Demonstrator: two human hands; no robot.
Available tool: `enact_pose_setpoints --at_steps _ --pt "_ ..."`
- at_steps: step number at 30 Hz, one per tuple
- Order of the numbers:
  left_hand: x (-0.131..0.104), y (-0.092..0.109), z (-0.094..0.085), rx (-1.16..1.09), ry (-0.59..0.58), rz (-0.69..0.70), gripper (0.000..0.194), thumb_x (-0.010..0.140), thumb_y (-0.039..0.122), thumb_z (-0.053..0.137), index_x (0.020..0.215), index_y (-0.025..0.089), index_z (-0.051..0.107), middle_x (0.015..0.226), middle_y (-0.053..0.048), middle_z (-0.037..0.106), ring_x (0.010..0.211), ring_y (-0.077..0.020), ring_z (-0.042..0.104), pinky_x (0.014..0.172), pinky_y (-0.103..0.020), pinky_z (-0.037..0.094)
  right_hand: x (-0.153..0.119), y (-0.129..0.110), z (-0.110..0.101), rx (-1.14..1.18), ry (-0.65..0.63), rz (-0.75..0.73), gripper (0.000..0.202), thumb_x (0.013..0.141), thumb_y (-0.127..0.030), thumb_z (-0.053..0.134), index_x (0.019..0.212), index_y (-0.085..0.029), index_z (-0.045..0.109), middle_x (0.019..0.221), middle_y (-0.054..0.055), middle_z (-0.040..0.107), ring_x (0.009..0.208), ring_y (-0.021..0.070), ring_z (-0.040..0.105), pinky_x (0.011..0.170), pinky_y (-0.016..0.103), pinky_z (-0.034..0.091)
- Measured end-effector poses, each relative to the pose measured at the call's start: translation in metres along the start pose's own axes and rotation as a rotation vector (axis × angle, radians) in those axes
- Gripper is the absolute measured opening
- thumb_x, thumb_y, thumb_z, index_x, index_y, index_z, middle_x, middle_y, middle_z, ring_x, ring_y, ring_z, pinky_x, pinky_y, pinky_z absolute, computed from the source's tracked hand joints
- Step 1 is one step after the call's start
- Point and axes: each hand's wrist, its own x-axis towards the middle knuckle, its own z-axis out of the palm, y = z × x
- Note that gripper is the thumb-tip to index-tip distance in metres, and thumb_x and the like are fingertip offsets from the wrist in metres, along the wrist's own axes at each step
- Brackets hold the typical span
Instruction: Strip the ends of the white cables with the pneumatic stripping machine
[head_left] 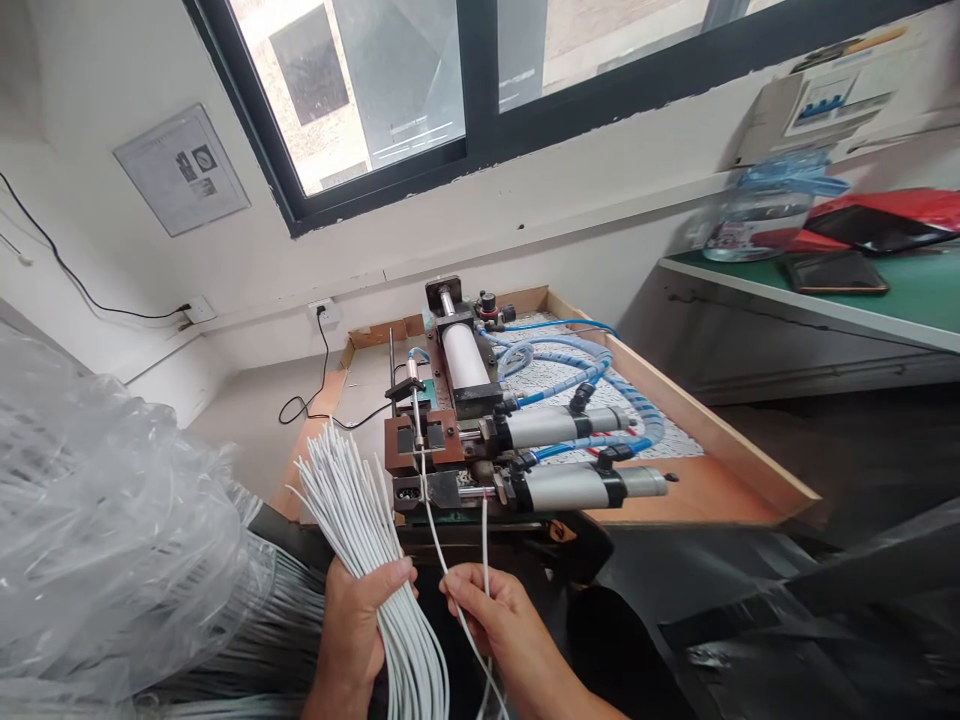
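Observation:
My left hand (358,620) is wrapped round a thick bundle of white cables (367,530), whose ends fan out above it. To its right, my right hand (487,605) pinches white cables between thumb and fingers. One of these cables (436,535) runs up to the brown block of a pneumatic machine (424,440). Another cable (485,540) stands upright, its reddish tip by the front metal rod. Two silver cylinders (562,487) lie at the machine's right.
A wooden-edged tray (750,475) surrounds the machine and blue air hoses (637,400). Plastic wrap (112,540) covers more cables at the left. On the green table (915,290) at the right are a water jug (761,215), a phone (836,272) and a red bag (900,212).

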Motion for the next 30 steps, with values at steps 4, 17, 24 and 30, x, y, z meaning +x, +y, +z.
enact_pose_setpoints --at_steps 4,17,24,30 --pt "0.0 0.0 0.001 -0.016 0.011 0.017 0.012 0.051 0.01 0.067 0.061 0.011 0.06 0.046 0.0 0.059 0.042 -0.0118 0.051 0.044 -0.024 0.04 0.005 0.008 -0.004 -0.214 0.006 -0.147 0.027 0.069 -0.037 0.053 0.052 -0.016 0.051 0.042 -0.007 0.032 0.041 0.0069 0.026 0.041 0.021 0.02" --pt "-0.004 0.004 0.008 0.022 -0.002 0.029 0.015 0.05 0.01 0.068 0.064 0.012 0.063 0.056 0.0 0.063 0.051 -0.0151 0.056 0.052 -0.026 0.044 0.017 -0.006 -0.01 -0.519 -0.048 -0.465 0.023 0.075 -0.032 0.049 0.086 -0.023 0.066 0.085 0.007 0.062 0.082 0.0212 0.053 0.076 0.031 0.037" --pt "-0.004 0.005 0.009 0.016 -0.031 0.023 0.02 0.049 0.009 0.068 0.069 0.013 0.065 0.062 -0.002 0.065 0.057 -0.0162 0.057 0.057 -0.028 0.046 0.016 -0.028 0.023 -0.05 -0.064 -0.27 0.02 0.065 -0.035 0.061 0.06 -0.015 0.064 0.053 -0.002 0.05 0.048 0.0087 0.039 0.046 0.021 0.029" --pt "0.001 0.005 0.005 0.011 0.088 -0.041 0.011 0.051 0.012 0.068 0.061 0.012 0.063 0.053 -0.001 0.062 0.053 -0.0168 0.058 0.056 -0.031 0.048 0.016 -0.018 0.012 0.183 0.05 -0.069 0.028 0.06 -0.038 0.066 0.054 -0.013 0.056 0.047 -0.005 0.044 0.04 0.0042 0.028 0.04 0.019 0.018"
